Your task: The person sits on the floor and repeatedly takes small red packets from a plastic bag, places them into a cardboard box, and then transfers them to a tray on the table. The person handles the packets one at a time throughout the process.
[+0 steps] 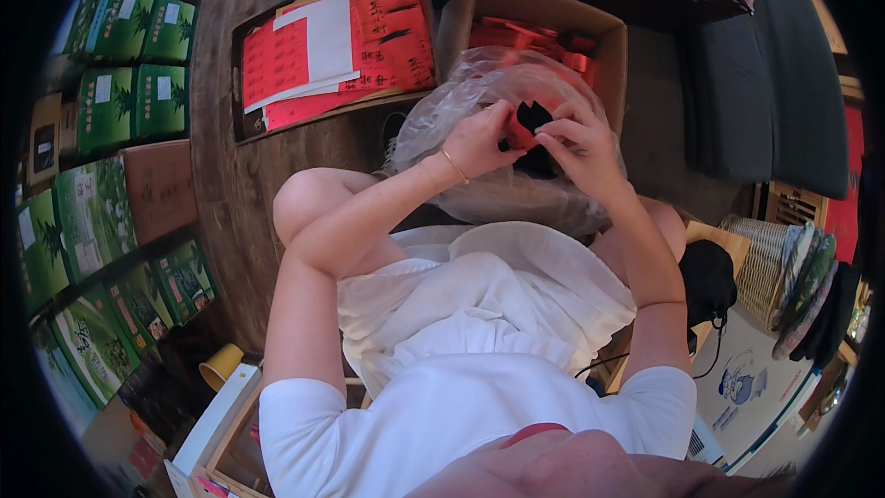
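Note:
My left hand [484, 138], with a thin bangle at its wrist, grips a small red and black piece [520, 130], whose material I cannot tell. The fingertips of my right hand [577, 142] pinch the piece's black part from the other side. Both hands are above a clear plastic bag [442, 117], which lies open over my lap with something black in it. Beyond the bag, a cardboard box [615, 69] holds red packets [515, 33]. To the left of that box, a shallow box [238, 100] holds red printed sheets [276, 59], white paper and a stack of red strips [397, 21].
Green printed cartons [104, 111] are stacked along the left. A yellow paper cup [222, 365] is near the lower left. Dark cushions [733, 97] stand at the right, above a wicker basket [753, 266] with cloths. A black bag [706, 277] sits by my right elbow.

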Available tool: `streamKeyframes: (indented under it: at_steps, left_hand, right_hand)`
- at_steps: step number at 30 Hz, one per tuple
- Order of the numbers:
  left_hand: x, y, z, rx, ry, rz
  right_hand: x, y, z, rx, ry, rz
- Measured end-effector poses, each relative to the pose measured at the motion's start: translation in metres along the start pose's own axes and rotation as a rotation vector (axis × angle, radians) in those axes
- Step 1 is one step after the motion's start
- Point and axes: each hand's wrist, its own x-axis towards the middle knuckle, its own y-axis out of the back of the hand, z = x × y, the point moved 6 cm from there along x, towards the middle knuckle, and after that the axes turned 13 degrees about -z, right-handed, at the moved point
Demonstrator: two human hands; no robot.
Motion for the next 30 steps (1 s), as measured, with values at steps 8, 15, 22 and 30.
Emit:
streamKeyframes:
  at_steps: [8,15,22,30]
  left_hand:
    - [-0.02,0.051,0.032,0.052,-0.048,0.211]
    - [-0.05,0.193,-0.01,0.07,0.234,0.62]
    - [-0.03,0.222,-0.123,0.37,0.693,0.436]
    - [-0.007,0.188,-0.187,0.369,0.826,0.316]
  right_hand:
    - [0.002,0.024,0.027,0.348,-0.024,0.346]
    - [0.012,0.013,0.048,0.318,-0.077,0.295]
    - [0.017,0.005,0.044,0.243,-0.081,0.215]
    - [0.01,0.003,0.04,0.339,-0.11,0.148]
